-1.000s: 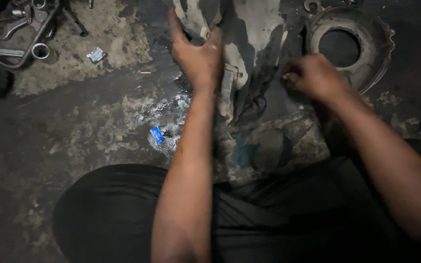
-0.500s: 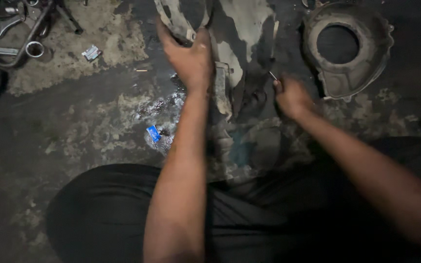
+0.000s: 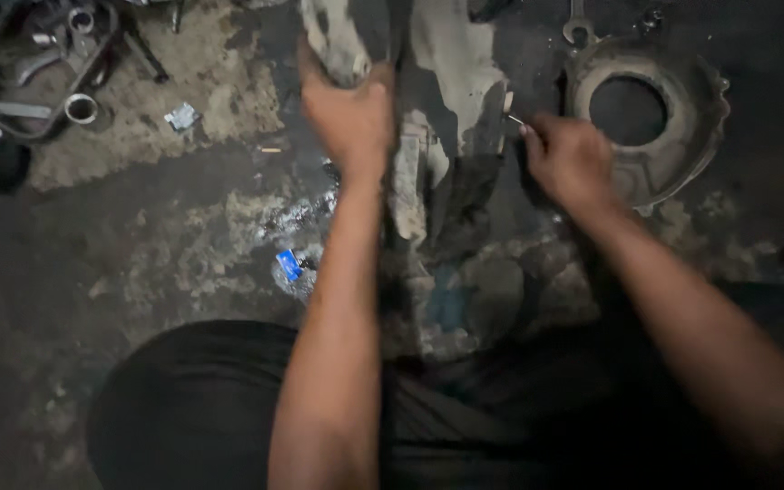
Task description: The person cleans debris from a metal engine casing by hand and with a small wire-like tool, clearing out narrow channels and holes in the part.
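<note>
Your left hand (image 3: 348,116) clamps the greasy casting (image 3: 451,136), which looks heavy, stiff and slippery; your right hand (image 3: 569,159) pinches a thin pin (image 3: 514,119) beside it.

Grimy matt metal casting (image 3: 446,82), dull metal ring housing (image 3: 682,136), rough stained floor (image 3: 138,272).

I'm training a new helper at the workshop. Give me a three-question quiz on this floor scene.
1. True or false: the left hand grips the grimy metal part.
2. What does the right hand hold? A) a hammer B) a thin metal tool C) a cup
3. What lies right of the right hand?

Key: 1 true; 2 B; 3 the round housing with a hole.
</note>
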